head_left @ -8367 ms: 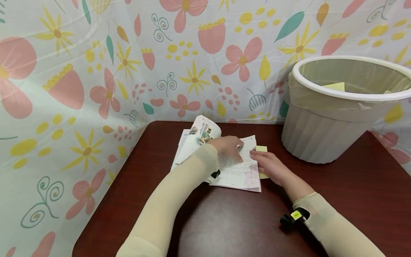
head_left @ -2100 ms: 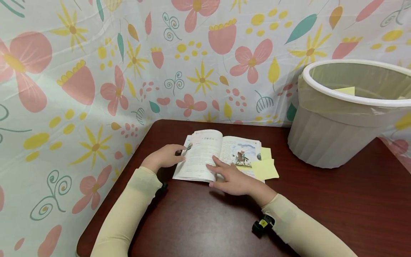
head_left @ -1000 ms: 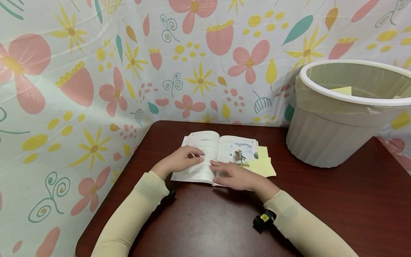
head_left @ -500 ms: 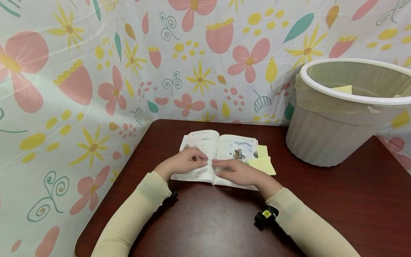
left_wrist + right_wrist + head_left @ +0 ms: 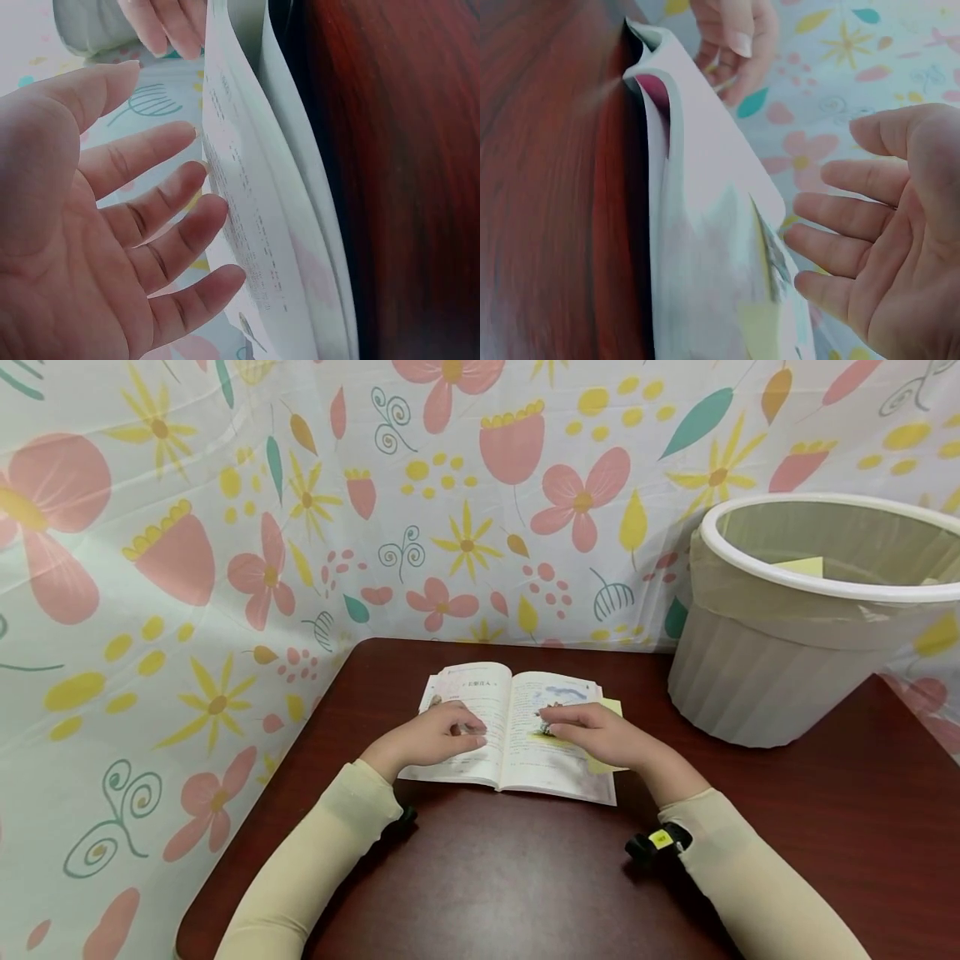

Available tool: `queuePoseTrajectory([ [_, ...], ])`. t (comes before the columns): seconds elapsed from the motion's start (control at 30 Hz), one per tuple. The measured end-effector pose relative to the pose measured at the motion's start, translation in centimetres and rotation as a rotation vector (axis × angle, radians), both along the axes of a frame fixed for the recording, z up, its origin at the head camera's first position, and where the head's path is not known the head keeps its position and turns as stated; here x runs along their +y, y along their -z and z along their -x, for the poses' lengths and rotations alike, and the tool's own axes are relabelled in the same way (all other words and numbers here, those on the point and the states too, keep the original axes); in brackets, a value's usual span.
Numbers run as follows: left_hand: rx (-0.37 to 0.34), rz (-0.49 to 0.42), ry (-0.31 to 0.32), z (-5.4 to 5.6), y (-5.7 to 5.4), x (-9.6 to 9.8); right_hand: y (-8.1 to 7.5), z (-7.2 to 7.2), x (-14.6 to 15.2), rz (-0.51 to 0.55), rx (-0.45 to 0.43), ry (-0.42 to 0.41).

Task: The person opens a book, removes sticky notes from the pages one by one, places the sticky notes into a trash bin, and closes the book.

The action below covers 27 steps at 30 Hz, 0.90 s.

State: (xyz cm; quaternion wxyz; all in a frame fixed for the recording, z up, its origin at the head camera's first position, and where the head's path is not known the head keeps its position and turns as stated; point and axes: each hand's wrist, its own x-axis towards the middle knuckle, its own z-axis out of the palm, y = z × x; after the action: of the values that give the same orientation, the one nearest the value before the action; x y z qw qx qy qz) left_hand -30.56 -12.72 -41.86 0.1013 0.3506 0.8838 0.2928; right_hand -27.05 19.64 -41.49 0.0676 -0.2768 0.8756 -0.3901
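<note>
Toward the twelve o'clock edge of the dark red table (image 5: 480, 877) — an open book (image 5: 517, 758), with text on the nine o'clock page and a coloured picture (image 5: 561, 694) on the three o'clock one. Over the nine o'clock page, left hand (image 5: 427, 739), loosely open with parted fingers, holding nothing. Over the three o'clock page, right hand (image 5: 603, 737), also relaxed and open, holding nothing — contact with paper impossible to tell for both. Past the book's three o'clock edge, yellow notes (image 5: 611, 704). At two o'clock from the book, a grey bin (image 5: 750, 677) with yellow paper (image 5: 802, 566) inside.
</note>
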Motion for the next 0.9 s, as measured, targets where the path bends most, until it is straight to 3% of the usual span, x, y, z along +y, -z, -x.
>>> queuePoseTrajectory([
  [0.27,-0.019,0.024,0.006,0.1,-0.6,0.5,-0.1,-2.2,2.8,-0.168,-0.008,0.079],
  [0.43,-0.062,0.072,0.016,0.7,-1.2,0.8,0.8,-3.1,3.8,-0.241,-0.003,0.068],
  [0.63,-0.115,0.168,0.037,2.5,-2.3,1.8,1.6,-3.1,4.0,-0.25,-0.023,0.05],
  [0.8,-0.265,0.204,0.048,4.8,-3.2,3.2,2.2,-2.8,3.8,-0.254,-0.05,0.045],
  [0.9,-0.373,0.19,0.021,6.3,-4.0,4.1,2.2,-2.7,4.0,-0.256,-0.043,0.046],
])
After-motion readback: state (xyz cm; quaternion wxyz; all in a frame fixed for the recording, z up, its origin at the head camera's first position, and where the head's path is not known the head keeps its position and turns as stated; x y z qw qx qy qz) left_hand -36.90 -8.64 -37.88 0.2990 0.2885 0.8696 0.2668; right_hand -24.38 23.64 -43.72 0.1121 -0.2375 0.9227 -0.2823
